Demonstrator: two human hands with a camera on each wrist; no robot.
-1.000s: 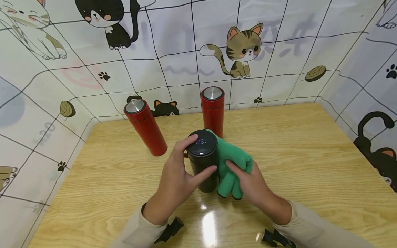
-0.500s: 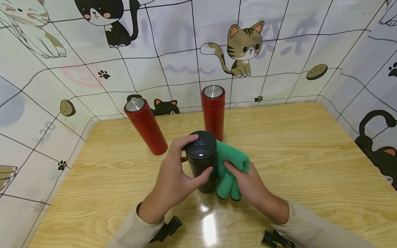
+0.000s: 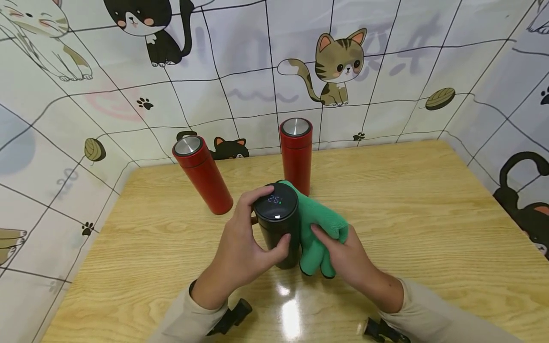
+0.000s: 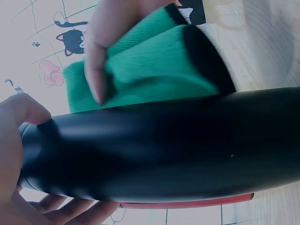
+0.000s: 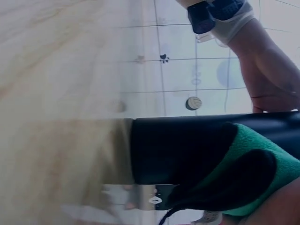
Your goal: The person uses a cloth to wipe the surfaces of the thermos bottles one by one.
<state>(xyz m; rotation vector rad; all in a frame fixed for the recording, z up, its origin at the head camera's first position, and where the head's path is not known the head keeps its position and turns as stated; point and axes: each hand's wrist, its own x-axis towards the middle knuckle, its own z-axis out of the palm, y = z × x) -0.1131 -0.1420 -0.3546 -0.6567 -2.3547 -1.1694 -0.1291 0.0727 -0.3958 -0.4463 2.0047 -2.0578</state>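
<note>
While the left hand (image 3: 242, 247) arches over the black flask (image 3: 279, 226), I see it gripping firmly, its span only as wide as the flask: index finger across the edge of the dark lid (image 3: 274, 209), thumb against the near side, and the other fingers curled round the far side, which the left wrist view confirms. My right hand (image 3: 349, 255) clasps a folded green cloth (image 3: 317, 212), thumb pressed on top, and the cloth lies against the flask's right side. The flask stands upright on the wooden table (image 3: 407, 214), between both hands. Its lid display glows, though the digits are too blurred for me to read. Beyond the grip, one red flask (image 3: 202, 176) stands behind and to the left, apart from the hand. The other red flask (image 3: 296, 159) stands directly behind, and the green cloth blocks my view of its base. Past them hangs a backdrop (image 3: 244, 52) printed with cartoon cats.
</note>
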